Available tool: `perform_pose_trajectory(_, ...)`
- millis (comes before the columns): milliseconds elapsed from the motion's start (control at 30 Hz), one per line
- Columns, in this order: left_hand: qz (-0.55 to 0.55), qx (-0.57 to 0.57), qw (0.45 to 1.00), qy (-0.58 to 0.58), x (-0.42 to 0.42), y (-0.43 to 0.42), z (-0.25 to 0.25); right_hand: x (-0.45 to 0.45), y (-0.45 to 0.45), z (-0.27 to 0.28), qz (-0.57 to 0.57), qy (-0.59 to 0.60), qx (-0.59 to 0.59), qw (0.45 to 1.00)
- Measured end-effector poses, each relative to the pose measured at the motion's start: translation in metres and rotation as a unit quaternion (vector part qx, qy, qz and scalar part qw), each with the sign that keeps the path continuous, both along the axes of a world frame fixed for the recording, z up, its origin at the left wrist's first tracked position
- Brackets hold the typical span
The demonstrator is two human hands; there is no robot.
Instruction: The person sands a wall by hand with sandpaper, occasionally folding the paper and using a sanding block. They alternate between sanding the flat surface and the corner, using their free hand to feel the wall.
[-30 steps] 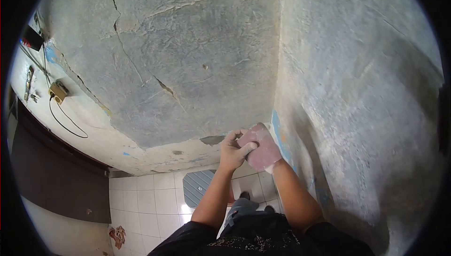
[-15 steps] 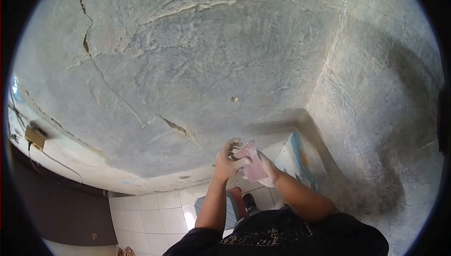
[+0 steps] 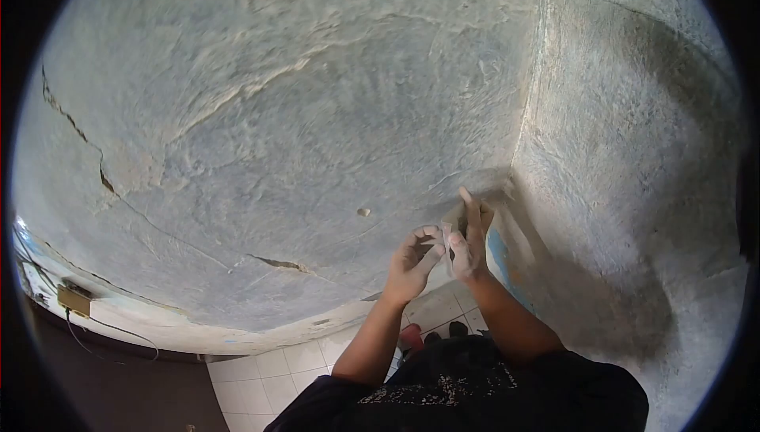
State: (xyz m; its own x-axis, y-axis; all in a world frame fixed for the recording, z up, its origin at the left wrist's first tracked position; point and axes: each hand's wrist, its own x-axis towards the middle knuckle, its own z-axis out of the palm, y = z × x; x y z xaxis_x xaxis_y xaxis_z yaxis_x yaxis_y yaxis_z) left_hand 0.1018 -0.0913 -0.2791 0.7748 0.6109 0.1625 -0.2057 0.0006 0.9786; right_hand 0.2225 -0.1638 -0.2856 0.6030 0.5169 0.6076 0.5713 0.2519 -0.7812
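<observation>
A thin folded sheet (image 3: 448, 235), pinkish on one side where it showed before, is seen almost edge-on between my hands. My right hand (image 3: 469, 242) holds it with the thumb in front and the fingers behind, the index finger pointing up. My left hand (image 3: 416, 262) is just left of it, fingers curled and thumb near the sheet's edge; whether it touches the sheet is unclear. Both hands look dusty. Behind them is the rough grey wall (image 3: 317, 139), near the corner.
A long crack and a small hole mark the wall. The right wall (image 3: 617, 155) carries shadows. At the lower left are a socket box (image 3: 74, 300) with a cable and a dark panel (image 3: 119, 376). White floor tiles (image 3: 273, 376) lie below, with dark footwear (image 3: 457, 328) near a red object (image 3: 411, 337).
The sheet has turned from showing its pink face to nearly edge-on. My right hand's fingers have come up behind it, and my left hand has moved slightly right. The view has shifted.
</observation>
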Motion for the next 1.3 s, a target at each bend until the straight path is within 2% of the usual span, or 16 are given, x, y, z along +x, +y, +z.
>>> perform_pose_trajectory(33,-0.078,-0.096,0.991,-0.056,0.003,-0.001,0.007,0.005,0.002,0.009,-0.028,-0.040,0.030,0.998)
perform_pose_trajectory(167,-0.052,-0.101,0.990,-0.084,0.010,-0.011,0.029,0.022,0.014,0.007,0.001,-0.093,0.059,0.994)
perform_pose_trajectory(233,-0.016,-0.051,0.999,-0.004,0.012,-0.009,0.032,0.022,0.015,0.020,-0.018,-0.190,0.099,0.977)
perform_pose_trajectory(300,0.009,-0.075,0.997,-0.004,0.012,-0.011,0.033,0.021,0.016,0.011,-0.012,-0.187,0.081,0.979)
perform_pose_trajectory(367,0.008,-0.021,0.999,-0.039,0.014,-0.015,0.033,0.018,0.016,0.012,-0.148,-0.253,0.070,0.953)
perform_pose_trajectory(500,0.030,0.001,0.996,-0.084,0.036,-0.027,0.034,0.020,0.017,0.017,-0.232,-0.256,0.082,0.935)
perform_pose_trajectory(567,0.096,-0.115,0.985,-0.085,0.041,-0.025,0.023,0.020,0.013,0.024,-0.241,-0.264,0.073,0.931)
perform_pose_trajectory(633,0.067,-0.101,0.987,-0.105,0.046,-0.023,0.024,0.019,0.008,0.029,-0.248,-0.274,0.023,0.929)
perform_pose_trajectory(700,0.077,-0.080,0.989,-0.094,0.056,-0.026,0.037,0.022,0.009,0.035,-0.211,-0.280,0.057,0.935)
perform_pose_trajectory(733,0.094,0.051,0.990,-0.086,0.060,-0.023,0.039,0.023,0.010,0.035,-0.154,-0.234,0.060,0.958)
perform_pose_trajectory(900,0.003,0.048,0.998,-0.028,0.062,-0.014,0.056,0.033,0.024,0.044,-0.034,-0.129,0.152,0.979)
perform_pose_trajectory(967,-0.050,0.133,0.989,-0.031,0.059,-0.007,0.057,0.041,0.029,0.044,-0.029,-0.146,0.128,0.981)
perform_pose_trajectory(1033,-0.056,0.100,0.993,-0.036,0.054,-0.006,0.056,0.047,0.037,0.048,-0.095,-0.147,0.045,0.984)
perform_pose_trajectory(1167,-0.094,0.187,0.977,0.036,0.021,-0.004,0.059,0.063,0.040,0.051,-0.112,-0.203,0.037,0.972)
perform_pose_trajectory(1267,-0.087,-0.004,0.996,0.030,0.002,0.008,0.054,0.064,0.049,0.066,-0.134,-0.203,0.079,0.967)
perform_pose_trajectory(1300,-0.093,-0.005,0.995,0.038,-0.004,0.015,0.050,0.066,0.051,0.072,-0.140,-0.208,0.088,0.964)
